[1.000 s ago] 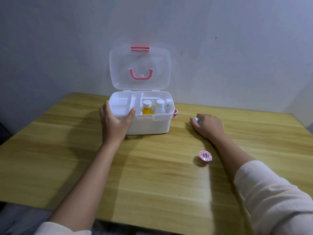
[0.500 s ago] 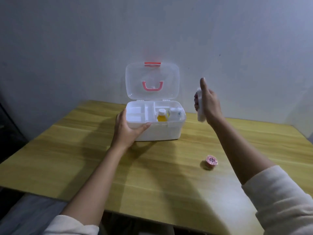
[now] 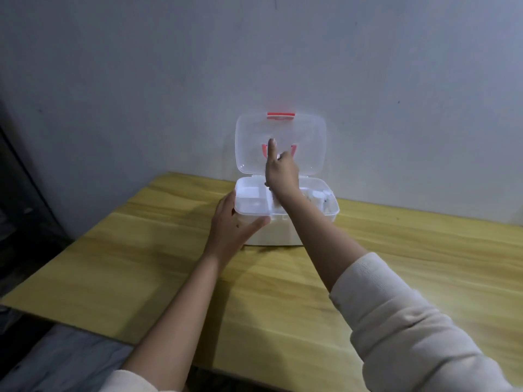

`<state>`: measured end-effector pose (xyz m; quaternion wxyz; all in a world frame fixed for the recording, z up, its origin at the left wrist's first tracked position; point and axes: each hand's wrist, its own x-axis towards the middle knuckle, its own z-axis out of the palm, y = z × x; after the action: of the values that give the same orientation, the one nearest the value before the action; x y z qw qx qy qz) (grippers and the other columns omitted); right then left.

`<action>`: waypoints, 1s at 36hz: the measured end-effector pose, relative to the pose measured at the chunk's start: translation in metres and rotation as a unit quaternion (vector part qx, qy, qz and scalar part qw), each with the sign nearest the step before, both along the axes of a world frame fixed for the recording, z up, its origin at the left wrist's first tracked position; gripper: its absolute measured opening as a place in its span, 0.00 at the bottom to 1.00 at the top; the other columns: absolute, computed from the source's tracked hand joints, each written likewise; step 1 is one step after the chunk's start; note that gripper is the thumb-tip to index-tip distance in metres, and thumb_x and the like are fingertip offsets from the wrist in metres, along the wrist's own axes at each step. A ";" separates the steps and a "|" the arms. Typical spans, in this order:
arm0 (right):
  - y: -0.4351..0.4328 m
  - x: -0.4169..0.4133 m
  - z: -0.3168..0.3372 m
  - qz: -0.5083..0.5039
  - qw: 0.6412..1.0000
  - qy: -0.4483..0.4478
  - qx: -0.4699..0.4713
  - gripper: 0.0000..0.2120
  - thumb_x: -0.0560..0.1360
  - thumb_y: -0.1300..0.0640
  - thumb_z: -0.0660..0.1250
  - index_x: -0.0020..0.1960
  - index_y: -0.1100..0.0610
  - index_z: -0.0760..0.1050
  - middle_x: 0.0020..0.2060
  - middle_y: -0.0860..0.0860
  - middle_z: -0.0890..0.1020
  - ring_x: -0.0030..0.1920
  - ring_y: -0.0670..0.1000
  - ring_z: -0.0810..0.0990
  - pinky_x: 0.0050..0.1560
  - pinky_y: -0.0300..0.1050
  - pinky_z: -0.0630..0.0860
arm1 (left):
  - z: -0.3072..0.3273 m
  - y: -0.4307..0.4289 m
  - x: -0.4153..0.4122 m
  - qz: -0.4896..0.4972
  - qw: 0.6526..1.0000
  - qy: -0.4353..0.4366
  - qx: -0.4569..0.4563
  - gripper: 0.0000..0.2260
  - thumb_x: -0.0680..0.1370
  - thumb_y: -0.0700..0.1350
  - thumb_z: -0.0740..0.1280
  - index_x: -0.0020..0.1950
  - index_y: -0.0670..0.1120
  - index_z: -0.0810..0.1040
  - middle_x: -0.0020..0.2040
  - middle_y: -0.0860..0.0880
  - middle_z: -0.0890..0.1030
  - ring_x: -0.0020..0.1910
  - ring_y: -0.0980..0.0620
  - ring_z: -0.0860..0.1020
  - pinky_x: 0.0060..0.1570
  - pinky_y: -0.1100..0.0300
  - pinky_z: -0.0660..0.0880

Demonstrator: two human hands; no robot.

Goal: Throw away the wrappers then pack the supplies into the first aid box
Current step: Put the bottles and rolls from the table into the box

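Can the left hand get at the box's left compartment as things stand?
Probably yes. The left hand already rests on the box at that corner, the lid stands open, and the compartment looks uncovered. The right hand is over the middle, not over it.

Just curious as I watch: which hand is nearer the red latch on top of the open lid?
The right hand. It is raised in front of the clear lid, forefinger pointing up below the red latch. The left hand rests lower, against the box's front left corner.
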<state>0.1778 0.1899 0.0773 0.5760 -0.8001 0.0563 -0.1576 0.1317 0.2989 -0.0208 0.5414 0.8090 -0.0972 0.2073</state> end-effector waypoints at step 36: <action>-0.011 -0.010 -0.030 0.121 0.957 0.063 -0.257 0.21 0.80 0.57 0.53 0.70 0.64 0.58 0.68 0.63 0.65 0.68 0.61 0.65 0.64 0.49 0.62 | -0.011 0.003 0.008 -0.002 0.999 0.011 -0.033 0.38 0.66 0.47 0.79 0.72 0.44 0.67 0.62 0.57 0.68 0.61 0.61 0.70 0.54 0.81 0.64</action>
<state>0.1677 0.1788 0.0470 0.3606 -0.9304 -0.0477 -0.0451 0.1399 0.3024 -0.0316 0.5693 0.7926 -0.0866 0.2004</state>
